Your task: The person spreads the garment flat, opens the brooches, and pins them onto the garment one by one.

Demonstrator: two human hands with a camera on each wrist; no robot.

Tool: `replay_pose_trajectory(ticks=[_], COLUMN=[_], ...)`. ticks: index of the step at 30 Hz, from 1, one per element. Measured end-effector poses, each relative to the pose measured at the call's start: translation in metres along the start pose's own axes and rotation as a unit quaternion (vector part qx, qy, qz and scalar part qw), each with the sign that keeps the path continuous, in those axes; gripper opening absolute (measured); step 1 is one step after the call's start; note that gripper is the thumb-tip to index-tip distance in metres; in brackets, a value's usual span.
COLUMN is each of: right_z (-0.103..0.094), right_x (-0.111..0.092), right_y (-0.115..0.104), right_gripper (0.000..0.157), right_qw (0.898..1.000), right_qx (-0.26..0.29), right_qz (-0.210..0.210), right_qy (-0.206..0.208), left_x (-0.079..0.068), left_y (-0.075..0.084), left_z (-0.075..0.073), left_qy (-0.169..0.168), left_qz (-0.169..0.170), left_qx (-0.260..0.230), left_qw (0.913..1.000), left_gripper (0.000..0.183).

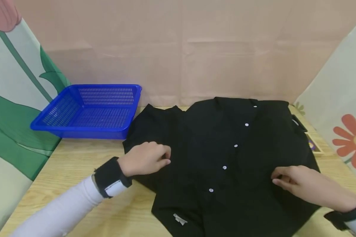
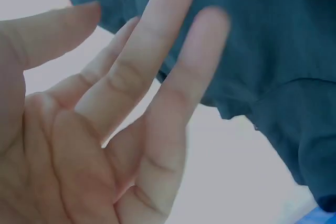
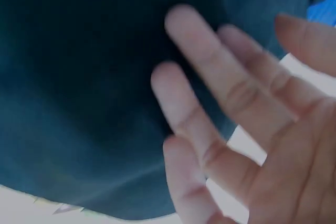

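Observation:
A black shirt (image 1: 207, 141) with a row of white buttons (image 1: 224, 167) is spread over the table, and a small white tag (image 1: 180, 219) shows on its near left part. My left hand (image 1: 146, 158) hovers at the shirt's left side, holding nothing. Seen from the left wrist, its fingers (image 2: 163, 40) are loosely bent and apart from the cloth. Over the right side of the shirt is my right hand (image 1: 301, 184), also holding nothing. In the right wrist view its fingers (image 3: 210, 56) are relaxed in front of the dark fabric; whether they touch it I cannot tell.
A blue plastic basket (image 1: 86, 134) stands at the back left, close to the shirt's edge. Beyond the shirt's right edge, a small wooden tray (image 1: 318, 152) and a dark object (image 1: 299, 123) are partly covered. A pinkish sheet (image 1: 178, 49) hangs behind the wooden table (image 1: 130, 204).

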State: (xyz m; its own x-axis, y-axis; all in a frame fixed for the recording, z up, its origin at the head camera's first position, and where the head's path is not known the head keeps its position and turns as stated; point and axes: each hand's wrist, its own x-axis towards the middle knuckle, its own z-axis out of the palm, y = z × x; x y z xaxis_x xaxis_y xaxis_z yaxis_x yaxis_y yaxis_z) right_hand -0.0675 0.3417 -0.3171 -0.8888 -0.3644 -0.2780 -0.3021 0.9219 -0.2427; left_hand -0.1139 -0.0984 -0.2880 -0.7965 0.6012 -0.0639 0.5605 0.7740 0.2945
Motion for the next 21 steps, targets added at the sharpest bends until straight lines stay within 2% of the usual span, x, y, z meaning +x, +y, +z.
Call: replay_pose_trajectory(ticks=[2,5,7,9,11,13,16,18,20,21], right_z=[-0.002,-0.003,0.0,0.006,0.013,0.019,0.027,0.029,0.027,0.025], right_x=[0.001,0.0,-0.001,-0.004,-0.007,-0.007,-0.005,-0.004,-0.002,0.0], right_y=[0.007,0.016,0.021,0.026,0.031,0.034,0.035,0.035,0.035,0.036], right_gripper=[0.005,0.005,0.006,0.006,0.006,0.009,0.013,0.015,0.015,0.015], right_qw=[0.999,0.997,0.996,0.996,0.996,0.994,0.991,0.988,0.988,0.986], right_qx=[-0.018,-0.031,-0.029,-0.026,-0.026,-0.036,-0.054,-0.058,-0.047,-0.044], right_qz=[0.023,0.043,0.047,0.036,0.017,-0.006,-0.039,-0.057,-0.063,-0.067], right_qy=[0.032,0.059,0.066,0.074,0.084,0.098,0.12,0.13,0.132,0.146], left_x=[0.013,0.023,0.023,0.018,0.012,0.004,-0.011,-0.021,-0.029,-0.033], left_y=[-0.002,-0.007,-0.01,-0.012,-0.011,-0.006,0.01,0.026,0.042,0.049], left_z=[-0.001,0.002,0.009,0.016,0.022,0.026,0.032,0.04,0.05,0.056], left_qy=[-0.002,-0.031,-0.056,-0.066,-0.047,-0.009,0.045,0.053,0.05,0.046], left_qz=[0.0,0.002,0.003,0.01,0.03,0.059,0.111,0.15,0.186,0.199], left_qx=[-0.013,-0.032,-0.038,-0.034,-0.009,0.026,0.081,0.099,0.111,0.115], left_qw=[0.9999,0.999,0.9977,0.9972,0.9984,0.9979,0.9895,0.9823,0.9749,0.9722], left_gripper=[0.01,0.01,0.011,0.012,0.013,0.013,0.011,0.012,0.014,0.016])
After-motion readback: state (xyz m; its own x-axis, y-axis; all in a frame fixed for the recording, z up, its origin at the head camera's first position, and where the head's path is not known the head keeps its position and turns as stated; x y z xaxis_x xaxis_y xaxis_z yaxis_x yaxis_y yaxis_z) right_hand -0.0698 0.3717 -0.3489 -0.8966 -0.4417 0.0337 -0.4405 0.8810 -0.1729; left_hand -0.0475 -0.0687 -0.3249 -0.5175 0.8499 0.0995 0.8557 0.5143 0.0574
